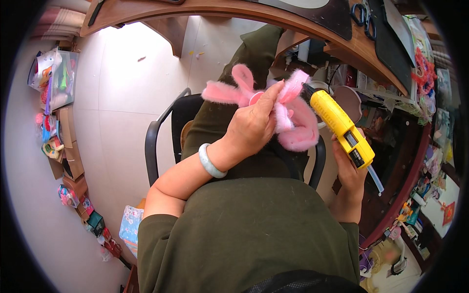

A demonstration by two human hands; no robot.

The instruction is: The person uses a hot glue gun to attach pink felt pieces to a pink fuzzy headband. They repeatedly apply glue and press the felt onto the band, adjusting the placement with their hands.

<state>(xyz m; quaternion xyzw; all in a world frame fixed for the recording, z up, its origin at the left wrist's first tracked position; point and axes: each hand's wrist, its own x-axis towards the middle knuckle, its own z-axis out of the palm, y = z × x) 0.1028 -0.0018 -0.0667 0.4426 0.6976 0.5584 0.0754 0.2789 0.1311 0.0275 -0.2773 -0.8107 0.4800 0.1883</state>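
Observation:
My left hand (pixel 253 124) holds a pink fuzzy craft piece (pixel 298 135) above my lap. Two rounded, ear-like loops stick out at its left, and a thick curled part hangs at its right. Between thumb and fingers a fuzzy strip end (pixel 296 82) points up, its flat pink side showing. My right hand (pixel 348 161) grips a yellow hot glue gun (pixel 342 128), partly hidden behind its body. The gun's dark nozzle is at the strip's end; whether they touch I cannot tell. A translucent glue stick (pixel 375 178) juts from the gun's rear.
A wooden desk edge (pixel 220 8) curves across the top, with dark-handled scissors (pixel 362 18) and dark mats on it. Black chair armrests (pixel 151 146) flank my lap. Boxes and bags line the left wall. Shelves of craft supplies (pixel 425 73) stand at right.

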